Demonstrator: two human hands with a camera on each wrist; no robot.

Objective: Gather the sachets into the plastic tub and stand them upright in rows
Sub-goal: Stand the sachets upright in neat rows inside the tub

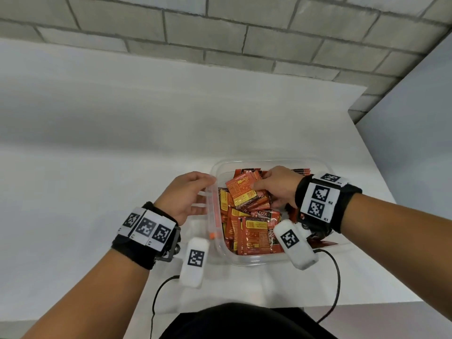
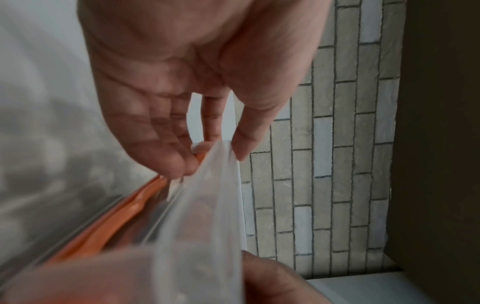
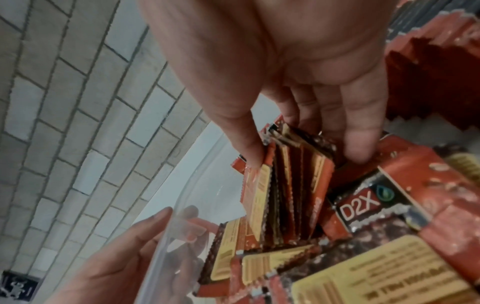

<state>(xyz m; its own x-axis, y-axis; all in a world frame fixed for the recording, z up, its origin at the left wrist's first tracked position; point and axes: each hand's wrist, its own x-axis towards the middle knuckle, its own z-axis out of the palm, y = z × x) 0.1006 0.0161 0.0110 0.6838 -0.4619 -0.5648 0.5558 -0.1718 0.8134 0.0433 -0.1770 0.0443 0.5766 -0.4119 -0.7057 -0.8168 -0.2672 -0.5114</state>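
tub (image 1: 247,260): clear plastic, square with rounded corners, an orange strip along its left rim, sitting on the white table's near edge.
sachets (image 1: 254,231): red-orange packets with yellow label panels, some marked D2X, filling the tub; many stand on edge, others lean or lie loose.
stack (image 3: 293,185): several sachets pressed together, upright.

Red-orange sachets (image 1: 247,211) w/ yellow panels (clear tub (image 1: 244,259), orange trim)

surface: plain white worktop (image 1: 97,167) | on it: clear plastic tub (image 1: 247,260), near right area | beside tub's right: flat red sachets (image 1: 325,243), partly hidden
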